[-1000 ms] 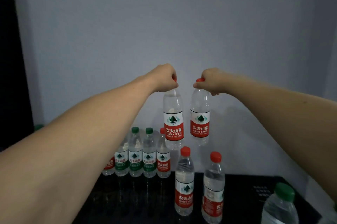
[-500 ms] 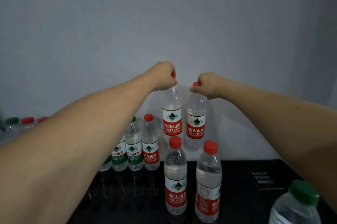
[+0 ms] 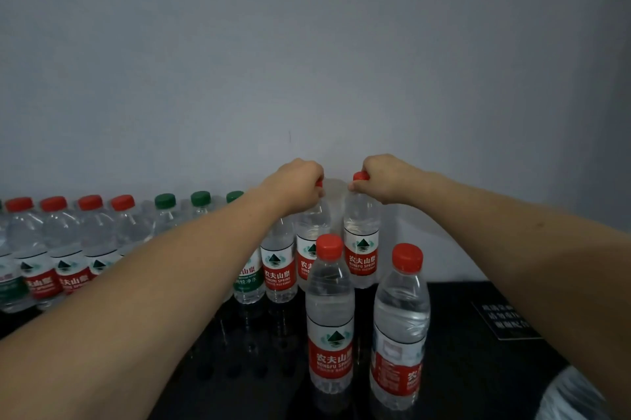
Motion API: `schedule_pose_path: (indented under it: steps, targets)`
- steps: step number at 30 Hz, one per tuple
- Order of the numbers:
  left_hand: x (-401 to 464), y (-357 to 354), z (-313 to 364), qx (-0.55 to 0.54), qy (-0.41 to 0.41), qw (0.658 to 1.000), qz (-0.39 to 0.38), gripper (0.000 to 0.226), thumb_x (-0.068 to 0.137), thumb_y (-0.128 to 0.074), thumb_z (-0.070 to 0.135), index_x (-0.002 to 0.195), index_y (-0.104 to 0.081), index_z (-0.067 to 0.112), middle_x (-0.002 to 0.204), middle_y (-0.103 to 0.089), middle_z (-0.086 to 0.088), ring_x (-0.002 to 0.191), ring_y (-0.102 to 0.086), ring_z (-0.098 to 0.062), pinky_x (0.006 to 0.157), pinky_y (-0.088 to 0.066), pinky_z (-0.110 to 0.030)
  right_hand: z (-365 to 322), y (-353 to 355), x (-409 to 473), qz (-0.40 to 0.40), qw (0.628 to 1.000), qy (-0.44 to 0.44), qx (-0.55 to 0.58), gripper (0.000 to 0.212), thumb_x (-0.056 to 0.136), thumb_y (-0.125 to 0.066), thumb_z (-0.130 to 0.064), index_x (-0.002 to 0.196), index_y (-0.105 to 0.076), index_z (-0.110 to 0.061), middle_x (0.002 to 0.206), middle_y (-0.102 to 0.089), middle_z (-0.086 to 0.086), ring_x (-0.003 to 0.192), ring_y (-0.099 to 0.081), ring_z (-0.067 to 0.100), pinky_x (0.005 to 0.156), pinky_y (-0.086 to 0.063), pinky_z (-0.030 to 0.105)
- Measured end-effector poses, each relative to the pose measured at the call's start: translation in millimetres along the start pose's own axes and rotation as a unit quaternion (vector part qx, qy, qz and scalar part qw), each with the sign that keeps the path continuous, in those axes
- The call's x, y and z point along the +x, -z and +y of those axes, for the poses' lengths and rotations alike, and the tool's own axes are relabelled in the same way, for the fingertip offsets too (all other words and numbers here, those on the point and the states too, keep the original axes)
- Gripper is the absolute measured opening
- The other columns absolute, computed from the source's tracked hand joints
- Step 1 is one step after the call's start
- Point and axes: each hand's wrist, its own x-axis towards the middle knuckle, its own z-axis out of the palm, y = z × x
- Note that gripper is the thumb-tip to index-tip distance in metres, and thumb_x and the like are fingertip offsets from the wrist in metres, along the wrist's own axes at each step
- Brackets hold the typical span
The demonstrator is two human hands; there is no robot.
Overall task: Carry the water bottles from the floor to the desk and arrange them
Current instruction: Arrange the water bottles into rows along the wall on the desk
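- Both held bottles have come down since a second ago: they hung in the air well above the row then, and now their bases sit at the level of the back row on the desk, at its right end.
- Left hand (image 3: 300,185) is curled over the red cap of the left bottle (image 3: 312,242), fingers closed round the neck from above.
- Right hand (image 3: 382,179) pinches the right bottle (image 3: 362,242) at its cap (image 3: 360,176), which peeks out beside the fingers.
- Whether either base actually touches the black desk (image 3: 454,324) cannot be told, since two nearer red-capped bottles (image 3: 329,317) stand in front and hide the bottoms.
- These bottles look full, so I judge them fairly heavy for a cap-only hold; the thin clear plastic would dent if squeezed at the waist, while the cap and neck ring are stiff and ribbed, the surest place to grip.
- Smooth labels and walls may be slippery, so letting go only once the base is flat seems wise.
- Beyond the grip, the back row (image 3: 102,249) runs leftward along the grey wall (image 3: 307,61), red caps and green caps mixed, bottles just beside each other.
- A knock from a forearm could topple the neighbours in a chain.
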Motion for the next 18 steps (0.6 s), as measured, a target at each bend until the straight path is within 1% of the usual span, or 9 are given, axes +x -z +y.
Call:
schedule_pose_path:
  steps: [2,6,9,11,14,16,18]
  targets:
    - [-0.6,-6.6,-2.8,0.005,-0.002,1.0,-0.013,0.016,0.093,-0.059,0.022,0.102,-0.065,0.01,0.102,-0.065,-0.012,0.089,-0.059,-0.028,0.073,-0.046,-0.033,-0.6,-4.1,0.8,0.001,1.0,0.005,0.001,0.042,0.092,-0.059,-0.045,0.094,-0.058,-0.003,0.086,-0.059,0.011,0.066,-0.055,0.021,0.06,-0.043,0.032]
    - [-3.3,-17.1,-9.6,0.015,-0.003,1.0,-0.026,0.018,0.094,-0.057,0.022,0.105,-0.064,0.01,0.102,-0.065,-0.011,0.087,-0.057,-0.026,0.071,-0.042,-0.032,-0.2,-13.6,2.6,0.005,1.0,0.009,0.011,0.039,0.091,-0.059,-0.046,0.085,-0.053,-0.009,0.075,-0.053,0.005,0.059,-0.052,0.015,0.051,-0.039,0.029]
    - [-2.6,-18.8,-11.8,0.016,-0.004,1.0,-0.026,0.018,0.095,-0.058,0.025,0.104,-0.064,0.01,0.1,-0.065,-0.011,0.087,-0.058,-0.026,0.071,-0.043,-0.033,-2.4,-21.2,4.2,0.005,1.0,0.005,0.012,0.04,0.091,-0.058,-0.047,0.088,-0.056,-0.007,0.075,-0.055,0.006,0.06,-0.054,0.016,0.055,-0.044,0.029]
    - [-1.9,-18.3,-11.5,0.017,-0.003,0.999,-0.027,0.018,0.094,-0.059,0.027,0.102,-0.063,0.011,0.098,-0.064,-0.011,0.085,-0.058,-0.025,0.07,-0.043,-0.034,-5.6,-25.9,4.4,-0.005,1.0,0.006,0.016,0.04,0.091,-0.059,-0.047,0.087,-0.057,-0.007,0.075,-0.058,0.007,0.059,-0.058,0.017,0.053,-0.047,0.029]
    - [-1.9,-18.8,-12.6,0.021,-0.004,0.999,-0.028,0.021,0.094,-0.059,0.029,0.102,-0.063,0.01,0.099,-0.064,-0.011,0.086,-0.059,-0.026,0.074,-0.048,-0.036,-9.6,-31.3,4.3,-0.013,1.0,0.013,0.019,0.038,0.091,-0.059,-0.046,0.079,-0.051,-0.011,0.074,-0.059,0.007,0.056,-0.06,0.018,0.049,-0.043,0.029]
    - [-2.5,-20.2,-14.5,0.022,-0.005,0.999,-0.026,0.023,0.094,-0.059,0.03,0.103,-0.063,0.01,0.1,-0.064,-0.012,0.088,-0.06,-0.027,0.077,-0.05,-0.038,-11.5,-32.8,4.2,-0.013,1.0,0.008,0.022,0.037,0.091,-0.059,-0.046,0.078,-0.05,-0.013,0.074,-0.058,0.007,0.057,-0.06,0.018,0.05,-0.043,0.029]
    - [-3.5,-21.7,-15.5,0.02,-0.006,1.0,-0.021,0.023,0.094,-0.059,0.031,0.104,-0.063,0.01,0.1,-0.064,-0.012,0.089,-0.06,-0.028,0.078,-0.05,-0.038,-12.6,-33.5,4.0,-0.014,1.0,0.005,0.023,0.037,0.091,-0.059,-0.047,0.078,-0.048,-0.014,0.075,-0.057,0.006,0.058,-0.059,0.019,0.051,-0.043,0.03]
